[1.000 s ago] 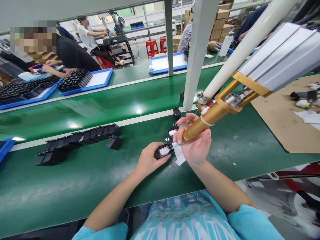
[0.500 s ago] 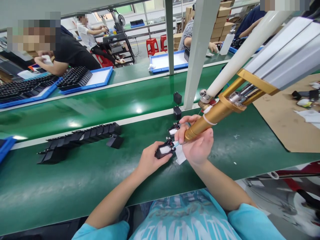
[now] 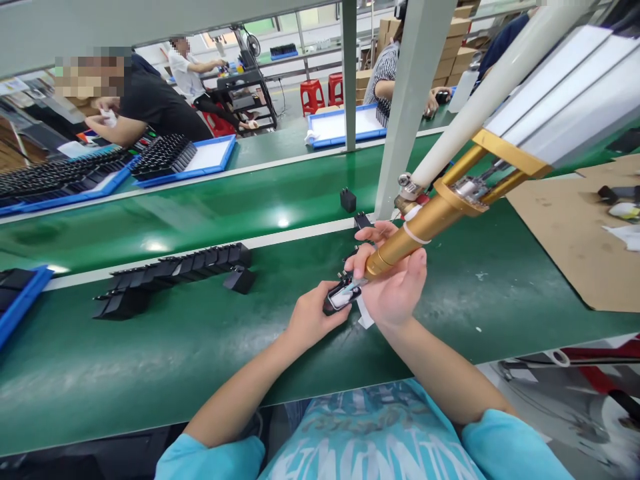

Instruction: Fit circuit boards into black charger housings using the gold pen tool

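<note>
My left hand (image 3: 311,319) is closed around a small black charger part (image 3: 341,297) with a white inside, held just above the green belt. My right hand (image 3: 393,280) grips the gold barrel of a hanging dispenser tool (image 3: 410,241), whose tip touches the part. A white slip of paper (image 3: 365,313) lies under my right hand. Another black part (image 3: 363,221) lies just beyond my fingers, and one more (image 3: 347,199) stands on the far belt.
A row of black housings (image 3: 175,270) lies on the belt to the left, with one loose piece (image 3: 240,280). A grey post (image 3: 407,100) rises behind my hands. Brown cardboard (image 3: 560,227) covers the right. Other people work at blue trays (image 3: 185,160) across the far belt.
The view shifted slightly, so everything sits a little to the right. My hands keep the tool tip on the part; the black part on the far belt has moved leftward.
</note>
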Tool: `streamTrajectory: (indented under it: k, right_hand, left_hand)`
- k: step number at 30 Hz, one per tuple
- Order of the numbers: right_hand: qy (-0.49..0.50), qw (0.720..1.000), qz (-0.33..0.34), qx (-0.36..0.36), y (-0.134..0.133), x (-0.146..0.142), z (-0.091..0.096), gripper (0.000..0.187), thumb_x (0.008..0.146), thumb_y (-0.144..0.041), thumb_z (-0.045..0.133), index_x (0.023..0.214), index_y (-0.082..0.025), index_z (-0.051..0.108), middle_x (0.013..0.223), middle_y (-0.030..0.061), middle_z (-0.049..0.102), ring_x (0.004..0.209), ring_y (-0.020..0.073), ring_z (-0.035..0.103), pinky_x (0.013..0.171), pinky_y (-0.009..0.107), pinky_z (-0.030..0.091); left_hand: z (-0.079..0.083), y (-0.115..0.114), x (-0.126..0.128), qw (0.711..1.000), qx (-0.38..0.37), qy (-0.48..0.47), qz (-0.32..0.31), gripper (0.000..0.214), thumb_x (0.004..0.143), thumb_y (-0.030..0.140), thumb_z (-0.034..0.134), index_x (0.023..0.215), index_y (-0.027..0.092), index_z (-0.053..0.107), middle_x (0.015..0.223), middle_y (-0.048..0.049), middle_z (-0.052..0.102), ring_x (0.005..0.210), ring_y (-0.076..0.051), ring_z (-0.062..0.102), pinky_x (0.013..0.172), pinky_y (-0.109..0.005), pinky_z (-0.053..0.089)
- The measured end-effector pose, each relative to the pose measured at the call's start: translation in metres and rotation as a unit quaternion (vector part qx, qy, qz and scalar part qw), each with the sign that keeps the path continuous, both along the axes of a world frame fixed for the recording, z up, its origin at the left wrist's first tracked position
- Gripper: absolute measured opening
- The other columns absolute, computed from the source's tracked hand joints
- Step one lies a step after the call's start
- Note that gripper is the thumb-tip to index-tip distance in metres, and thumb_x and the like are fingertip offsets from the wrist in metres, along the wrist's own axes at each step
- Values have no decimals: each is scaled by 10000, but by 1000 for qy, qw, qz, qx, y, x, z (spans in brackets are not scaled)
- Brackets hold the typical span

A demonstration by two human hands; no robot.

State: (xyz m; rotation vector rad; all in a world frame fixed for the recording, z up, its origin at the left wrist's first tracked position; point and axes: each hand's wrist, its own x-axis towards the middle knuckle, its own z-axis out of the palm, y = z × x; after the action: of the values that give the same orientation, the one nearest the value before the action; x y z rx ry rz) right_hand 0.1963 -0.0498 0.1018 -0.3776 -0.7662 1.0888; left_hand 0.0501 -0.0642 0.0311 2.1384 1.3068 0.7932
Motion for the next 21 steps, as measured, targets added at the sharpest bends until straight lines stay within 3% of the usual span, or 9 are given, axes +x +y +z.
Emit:
streamTrajectory:
  k: [5,13,17,21]
  right_hand:
    - [0,1000,17,16,-1,-14,6,435,885,-595,402,1031,-236,598,975,14,591,504,63,524,578,296,536]
    - [15,999,31,28,-4,-22,10,392,877,-593,431,947,-239,586,925,-6,571,481,58,510,550,284,490]
    - [8,1000,16,17,-2,-20,10,486,855,-634,414,1114,-251,563,947,12,575,490,67,504,552,297,495]
    - [11,1000,1,13,2,-15,7,502,855,-633,373,1161,-272,539,973,18,572,511,79,521,568,311,499]
  left_hand:
    - [2,-2,-1,997,75,-26,2,346,789,353,654,1079,186,568,844,-17,707,656,-131,645,641,-234,521]
    - [1,-3,-5,990,134,-50,15,371,797,397,656,1082,175,571,831,-27,721,652,-142,669,625,-234,526]
    - [-1,-3,-6,992,121,-32,12,360,795,366,665,1084,180,560,825,-13,712,648,-138,660,620,-226,504]
    - [-3,5,-13,999,51,2,20,322,792,328,651,1075,199,566,877,-9,694,729,-154,647,684,-251,493]
